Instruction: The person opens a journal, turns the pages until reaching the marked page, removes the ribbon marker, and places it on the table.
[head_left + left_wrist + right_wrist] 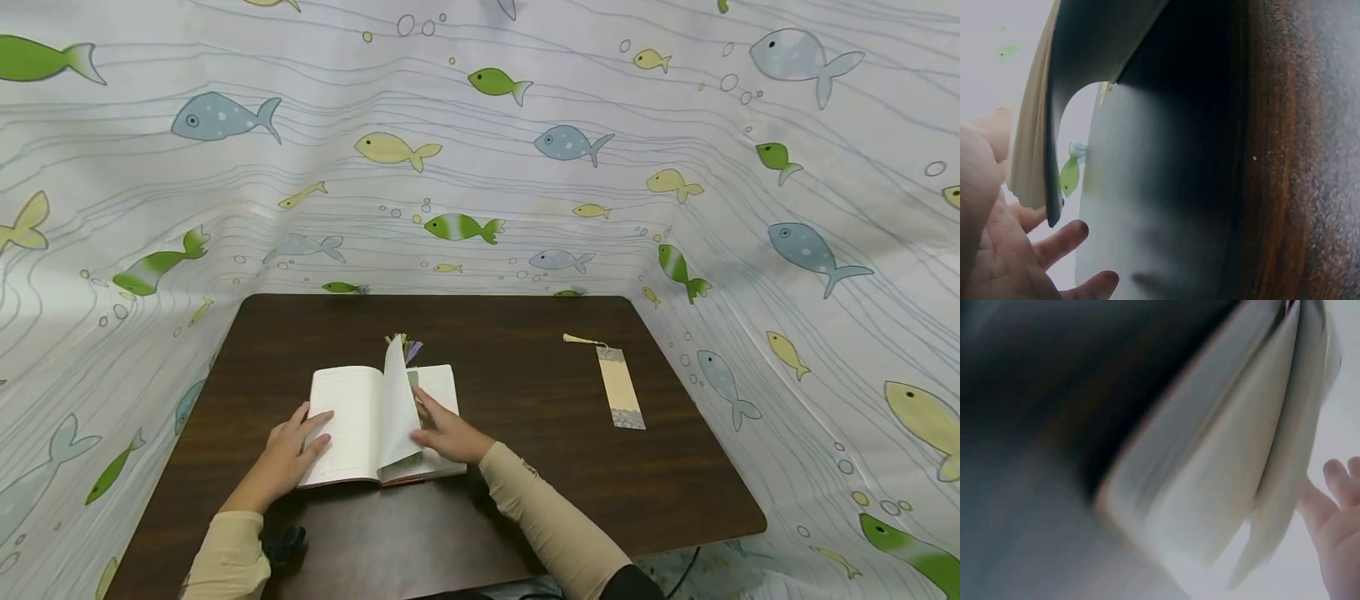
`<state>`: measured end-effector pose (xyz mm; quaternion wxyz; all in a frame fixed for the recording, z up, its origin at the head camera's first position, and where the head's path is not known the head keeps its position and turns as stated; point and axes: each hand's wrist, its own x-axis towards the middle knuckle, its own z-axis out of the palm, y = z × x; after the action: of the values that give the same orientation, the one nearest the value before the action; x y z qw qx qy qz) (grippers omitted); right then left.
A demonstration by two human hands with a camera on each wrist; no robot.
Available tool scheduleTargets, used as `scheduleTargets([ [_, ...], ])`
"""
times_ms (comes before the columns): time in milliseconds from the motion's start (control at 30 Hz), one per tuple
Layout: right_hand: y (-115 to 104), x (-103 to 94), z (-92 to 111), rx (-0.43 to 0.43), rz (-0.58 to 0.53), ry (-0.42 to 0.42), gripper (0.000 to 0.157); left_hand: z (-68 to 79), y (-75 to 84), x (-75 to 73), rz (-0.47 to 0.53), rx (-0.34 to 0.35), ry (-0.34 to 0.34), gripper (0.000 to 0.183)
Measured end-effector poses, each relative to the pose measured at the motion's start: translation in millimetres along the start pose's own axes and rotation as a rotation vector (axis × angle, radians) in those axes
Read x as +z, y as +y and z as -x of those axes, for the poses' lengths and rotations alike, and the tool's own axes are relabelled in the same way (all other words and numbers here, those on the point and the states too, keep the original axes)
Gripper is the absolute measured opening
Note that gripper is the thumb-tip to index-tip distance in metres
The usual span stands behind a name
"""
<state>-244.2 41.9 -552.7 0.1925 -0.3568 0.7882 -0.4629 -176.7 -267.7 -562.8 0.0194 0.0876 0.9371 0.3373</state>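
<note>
An open book (347, 425) lies near the table's front edge. Over its left page spreads my left hand (288, 454), two of its digits lying across the paper; the left wrist view shows other fingers (1065, 240) spread beyond the cover's edge. One raised page (396, 408) stands partway over the right half, held near its free edge by my right hand (450, 435), thumb in front and fingertips partly hidden. A greyish-green bookmark (412, 379) shows behind that page, with a purple and green tassel (407, 346) above. The leaves (1222, 462) fan apart in the right wrist view.
To the right on the dark wooden table (517, 375) lies a cream bookmark (620, 387) with patterned ends and a pale tassel (581, 339). A fish-print curtain (480, 183) surrounds the table's back and sides. A small black object (283, 546) is beside the left sleeve.
</note>
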Motion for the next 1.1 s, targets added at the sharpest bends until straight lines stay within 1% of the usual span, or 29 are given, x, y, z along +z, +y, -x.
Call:
scheduleTargets([
  [33, -3, 3.3, -1, -0.011, -0.010, -0.016, 0.077, -0.1, 0.5, 0.0, 0.020, -0.005, 0.000, 0.049],
  [67, -6, 6.6, -2, -0.019, 0.005, -0.035, 0.074, -0.2, 1.0, -0.1, 0.043, -0.007, 0.003, 0.048],
  [133, -10, 14.2, -6, -0.034, 0.122, -0.067, 0.069, -0.2, 3.1, -1.7, 0.105, -0.010, 0.010, 0.050],
  [200, -14, 21.5, -9, -0.029, 0.237, -0.113, 0.068, 0.1, 5.9, -3.9, 0.161, 0.002, 0.025, 0.054],
  [300, -17, 31.2, -14, -0.031, 0.436, -0.172, 0.071, 0.3, 9.7, -7.4, 0.205, 0.026, 0.042, 0.062],
  [367, -18, 36.4, -16, -0.020, 0.512, -0.200, 0.071, -0.4, 10.5, -8.5, 0.213, 0.029, 0.044, 0.063],
  [433, -18, 40.4, -17, -0.015, 0.570, -0.215, 0.069, -1.9, 10.3, -9.0, 0.217, 0.008, 0.033, 0.066],
  [500, -18, 43.1, -18, -0.013, 0.599, -0.204, 0.065, -3.2, 9.3, -8.9, 0.213, -0.017, 0.021, 0.071],
  [567, -17, 44.7, -19, -0.020, 0.625, -0.176, 0.061, -3.9, 7.7, -8.9, 0.204, -0.040, 0.006, 0.081],
  [633, -16, 45.2, -20, -0.038, 0.643, -0.109, 0.055, -4.2, 5.4, -9.0, 0.179, -0.041, -0.008, 0.086],
  [700, -15, 44.6, -20, -0.047, 0.621, 0.012, 0.049, -2.8, 3.6, -9.2, 0.149, -0.039, -0.025, 0.083],
  [800, -13, 42.4, -21, -0.016, 0.547, 0.273, 0.041, -2.0, 0.3, -9.0, 0.103, -0.024, -0.041, 0.073],
  [867, -11, 40.9, -22, 0.053, 0.465, 0.426, 0.039, -1.6, -0.6, -9.0, 0.087, -0.026, -0.051, 0.072],
  [900, -11, 40.4, -22, 0.100, 0.425, 0.480, 0.039, -1.9, -1.1, -8.8, 0.082, -0.025, -0.053, 0.072],
  [933, -10, 40.2, -22, 0.151, 0.384, 0.509, 0.040, -2.3, -1.6, -8.7, 0.077, -0.024, -0.054, 0.073],
  [967, -10, 40.0, -23, 0.205, 0.338, 0.513, 0.042, -2.3, -1.7, -8.5, 0.078, -0.025, -0.056, 0.074],
  [1033, -9, 39.7, -24, 0.303, 0.214, 0.482, 0.047, -2.4, -1.9, -8.0, 0.081, -0.026, -0.056, 0.074],
  [1067, -10, 39.5, -25, 0.342, 0.152, 0.460, 0.050, -2.4, -2.1, -7.6, 0.081, -0.029, -0.054, 0.074],
  [1100, -10, 39.4, -26, 0.362, 0.077, 0.442, 0.051, -2.3, -2.2, -7.2, 0.083, -0.032, -0.053, 0.073],
])
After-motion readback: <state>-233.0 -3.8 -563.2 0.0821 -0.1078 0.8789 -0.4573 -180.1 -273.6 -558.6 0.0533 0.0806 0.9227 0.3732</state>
